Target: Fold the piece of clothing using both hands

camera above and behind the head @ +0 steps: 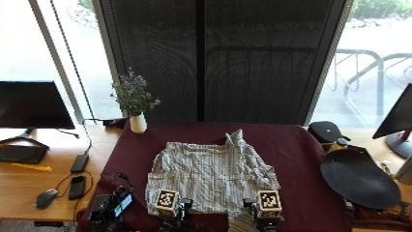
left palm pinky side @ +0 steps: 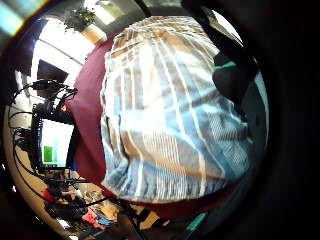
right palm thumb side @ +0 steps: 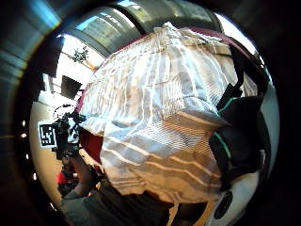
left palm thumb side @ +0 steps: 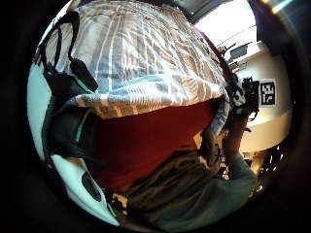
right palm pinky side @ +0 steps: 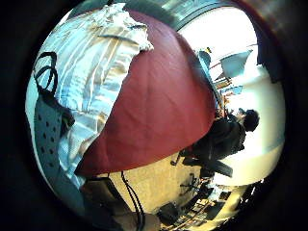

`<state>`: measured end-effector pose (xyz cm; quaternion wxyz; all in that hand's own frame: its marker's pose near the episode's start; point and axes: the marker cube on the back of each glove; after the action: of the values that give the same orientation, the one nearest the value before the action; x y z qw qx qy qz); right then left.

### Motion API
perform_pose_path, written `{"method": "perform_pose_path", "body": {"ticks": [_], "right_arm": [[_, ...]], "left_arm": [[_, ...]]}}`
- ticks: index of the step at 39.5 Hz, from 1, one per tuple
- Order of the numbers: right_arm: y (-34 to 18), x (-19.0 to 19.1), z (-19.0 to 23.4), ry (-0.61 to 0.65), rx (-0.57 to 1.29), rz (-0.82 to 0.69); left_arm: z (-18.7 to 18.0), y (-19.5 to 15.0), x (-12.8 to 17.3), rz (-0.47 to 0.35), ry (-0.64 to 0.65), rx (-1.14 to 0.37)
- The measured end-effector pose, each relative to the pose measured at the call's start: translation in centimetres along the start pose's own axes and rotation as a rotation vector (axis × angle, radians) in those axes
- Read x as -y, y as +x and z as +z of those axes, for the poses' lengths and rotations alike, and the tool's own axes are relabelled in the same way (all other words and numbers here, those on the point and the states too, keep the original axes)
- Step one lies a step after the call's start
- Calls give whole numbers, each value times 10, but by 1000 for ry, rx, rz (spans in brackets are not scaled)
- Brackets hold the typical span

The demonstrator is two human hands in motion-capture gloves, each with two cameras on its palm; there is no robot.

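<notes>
A striped, light-coloured shirt [camera above and behind the head: 209, 176] lies spread on the maroon-covered table [camera above and behind the head: 296, 154], collar towards the far side. My left hand [camera above and behind the head: 178, 212] is at the left corner of the near hem and my right hand [camera above and behind the head: 258, 215] at the right corner. In the left thumb side palm view black fingers [left palm thumb side: 63, 97] curl over the shirt's edge [left palm thumb side: 146, 53], which stands a little off the cloth. The right thumb side palm view shows fingers [right palm thumb side: 237, 136] pinching the hem of the shirt [right palm thumb side: 155, 108] the same way.
A white vase with flowers [camera above and behind the head: 137, 121] stands at the table's far left corner. A small device with a lit screen [camera above and behind the head: 112, 205] sits near the front left. A black round object [camera above and behind the head: 357, 179] lies off the right side. A monitor [camera above and behind the head: 32, 104] is on the left desk.
</notes>
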<state>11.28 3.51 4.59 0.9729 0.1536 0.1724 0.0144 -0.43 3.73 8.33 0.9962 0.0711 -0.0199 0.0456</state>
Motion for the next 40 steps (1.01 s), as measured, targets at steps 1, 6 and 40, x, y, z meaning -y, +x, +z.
{"method": "perform_pose_path", "body": {"ticks": [1,6,40], "right_arm": [[-5,-10,-3,-81,59,-6],[-12,-15,-31,-222,207,-39],[-46,336,27,-135,113,168]], "left_arm": [[-6,1,-3,12,-11,3],[-40,1,-5,70,-36,5],[-51,-82,317,-238,313,352]]}}
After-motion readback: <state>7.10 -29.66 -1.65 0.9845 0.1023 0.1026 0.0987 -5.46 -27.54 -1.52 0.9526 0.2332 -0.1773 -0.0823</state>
